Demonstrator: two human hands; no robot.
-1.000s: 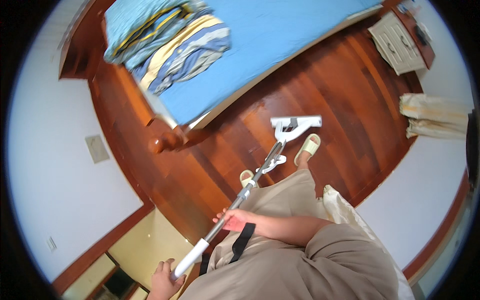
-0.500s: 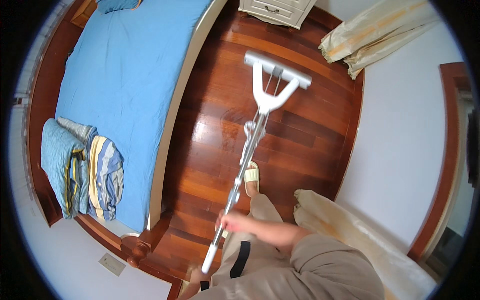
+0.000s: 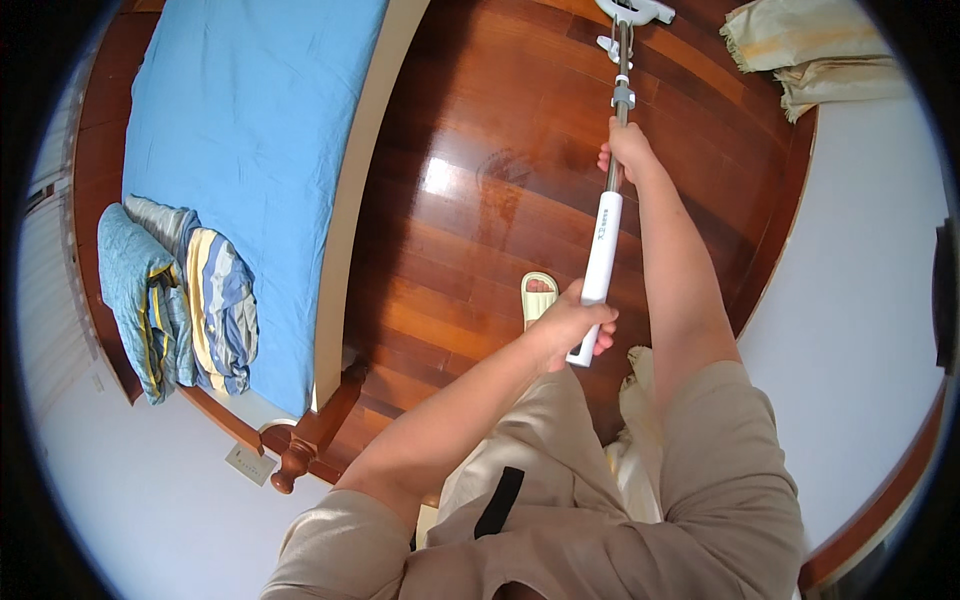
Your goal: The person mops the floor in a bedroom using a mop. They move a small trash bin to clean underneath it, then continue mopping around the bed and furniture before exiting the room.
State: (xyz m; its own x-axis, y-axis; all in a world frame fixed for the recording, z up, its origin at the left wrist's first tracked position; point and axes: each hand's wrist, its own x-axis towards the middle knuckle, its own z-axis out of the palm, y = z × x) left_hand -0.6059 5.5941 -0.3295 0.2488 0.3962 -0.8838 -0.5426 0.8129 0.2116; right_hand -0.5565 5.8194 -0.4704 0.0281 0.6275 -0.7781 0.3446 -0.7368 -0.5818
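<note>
A: Where's the mop point(image 3: 606, 225) from the fingers?
B: Clamped in both. Left hand point(image 3: 572, 325) wraps the white grip at its near end; right hand point(image 3: 628, 152) is closed on the metal shaft farther out, so it's nearer the head point(image 3: 633, 12).
A: Long axis?
B: Straight away from the body, head probably down on the floor point(image 3: 480, 190) beyond the right fingers, though the rim cuts it off.
A: Around it?
B: Bed point(image 3: 250, 130) to the left, a slipper point(image 3: 538, 296) just left of the left fingers
</note>
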